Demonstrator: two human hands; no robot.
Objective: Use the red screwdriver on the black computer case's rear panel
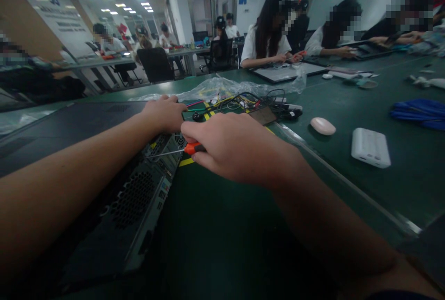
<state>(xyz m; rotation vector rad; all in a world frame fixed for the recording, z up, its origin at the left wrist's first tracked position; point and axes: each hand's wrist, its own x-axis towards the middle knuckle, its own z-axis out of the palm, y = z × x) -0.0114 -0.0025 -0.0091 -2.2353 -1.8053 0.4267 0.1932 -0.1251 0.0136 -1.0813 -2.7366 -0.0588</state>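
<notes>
A black desktop computer case (93, 117) lies on its side at the left, its rear panel with a honeycomb vent (134, 198) and ports facing right. My left hand (167, 113) is on the far rear corner of the case, fingers curled over the edge and partly hidden. Closed around the orange and black handle of a screwdriver (191, 148) is my right hand (236, 149). Its thin metal shaft points left across the slotted part of the rear panel. Whether the tip touches a screw is too dark to make out.
Beyond my hands lie tangled cables (239, 100) and clear plastic wrap (215, 86). On the right are a pale rounded object (323, 126), a white box-shaped device (371, 147) and a blue cable bundle (420, 113). Across the green table (222, 244), several people work on flat panels.
</notes>
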